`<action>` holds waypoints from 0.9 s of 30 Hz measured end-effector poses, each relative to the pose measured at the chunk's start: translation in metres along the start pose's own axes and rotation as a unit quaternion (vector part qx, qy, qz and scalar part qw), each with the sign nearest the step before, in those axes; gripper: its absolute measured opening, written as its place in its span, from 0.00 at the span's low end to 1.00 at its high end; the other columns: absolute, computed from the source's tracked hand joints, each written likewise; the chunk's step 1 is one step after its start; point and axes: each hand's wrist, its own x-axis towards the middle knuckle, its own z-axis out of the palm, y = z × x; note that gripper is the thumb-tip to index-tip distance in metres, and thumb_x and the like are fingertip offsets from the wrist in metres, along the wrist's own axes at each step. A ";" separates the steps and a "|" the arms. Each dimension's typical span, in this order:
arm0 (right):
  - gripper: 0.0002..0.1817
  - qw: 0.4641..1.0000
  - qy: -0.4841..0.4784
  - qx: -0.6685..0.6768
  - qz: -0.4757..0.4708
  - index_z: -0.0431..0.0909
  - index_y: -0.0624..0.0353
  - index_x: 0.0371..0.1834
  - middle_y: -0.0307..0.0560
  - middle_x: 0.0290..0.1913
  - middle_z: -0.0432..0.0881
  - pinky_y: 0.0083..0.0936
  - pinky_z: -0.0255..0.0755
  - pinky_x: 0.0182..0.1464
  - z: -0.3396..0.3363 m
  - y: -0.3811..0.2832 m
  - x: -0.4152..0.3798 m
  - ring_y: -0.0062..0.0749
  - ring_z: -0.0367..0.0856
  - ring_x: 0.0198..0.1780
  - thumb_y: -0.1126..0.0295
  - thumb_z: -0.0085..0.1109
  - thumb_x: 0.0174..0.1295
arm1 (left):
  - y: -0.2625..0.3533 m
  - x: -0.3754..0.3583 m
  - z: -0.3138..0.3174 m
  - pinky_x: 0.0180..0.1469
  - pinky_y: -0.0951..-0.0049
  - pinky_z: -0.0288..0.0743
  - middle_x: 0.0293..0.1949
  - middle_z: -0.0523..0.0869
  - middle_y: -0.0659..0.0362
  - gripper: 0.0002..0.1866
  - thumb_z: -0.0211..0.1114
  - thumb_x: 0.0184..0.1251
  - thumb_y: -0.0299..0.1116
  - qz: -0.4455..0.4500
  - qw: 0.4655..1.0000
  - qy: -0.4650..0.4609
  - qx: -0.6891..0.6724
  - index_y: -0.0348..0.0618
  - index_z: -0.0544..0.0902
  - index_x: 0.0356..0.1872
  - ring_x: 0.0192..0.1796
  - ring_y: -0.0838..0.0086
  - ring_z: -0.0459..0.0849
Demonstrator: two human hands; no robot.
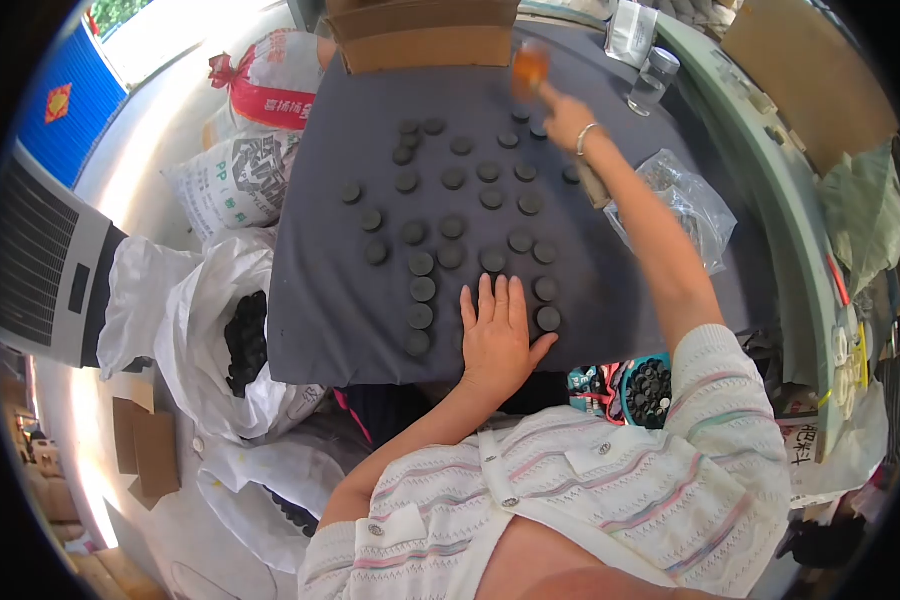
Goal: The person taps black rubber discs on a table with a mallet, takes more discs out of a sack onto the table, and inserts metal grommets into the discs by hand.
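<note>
My left hand (pixel 497 340) lies palm down near the front edge of the cloth-covered table (pixel 320 300), fingers stretched out. Its fingertips are right by a dark round disc (pixel 492 260), and another disc (pixel 548 319) sits beside the thumb. Farther forward, my right hand (pixel 570 122) is raised over the back right of the table and closed around a tool with an orange head (pixel 530 68). The head is smeared by motion, and the tool's tan handle (pixel 594 186) sticks out below the hand. Many similar discs (pixel 453 178) are spread over the cloth in loose rows.
A cardboard box (pixel 425 45) stands at the back edge. A clear jar (pixel 654 82), a white pouch (pixel 631 33) and a crumpled plastic bag (pixel 680 205) are on the right. Sacks (pixel 210 310) line the left side; a teal basin (pixel 628 385) of dark pieces sits below the table.
</note>
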 end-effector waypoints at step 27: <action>0.38 0.987 -0.061 0.045 -0.142 0.55 0.43 0.75 0.60 0.53 0.80 0.42 0.71 0.60 0.060 -0.084 0.021 0.55 0.77 0.56 0.73 0.50 0.57 | -0.005 -0.006 -0.003 0.70 0.39 0.50 0.60 0.74 0.41 0.45 0.73 0.50 0.49 0.028 0.999 0.031 -0.027 0.28 0.67 0.64 0.68 0.44 0.66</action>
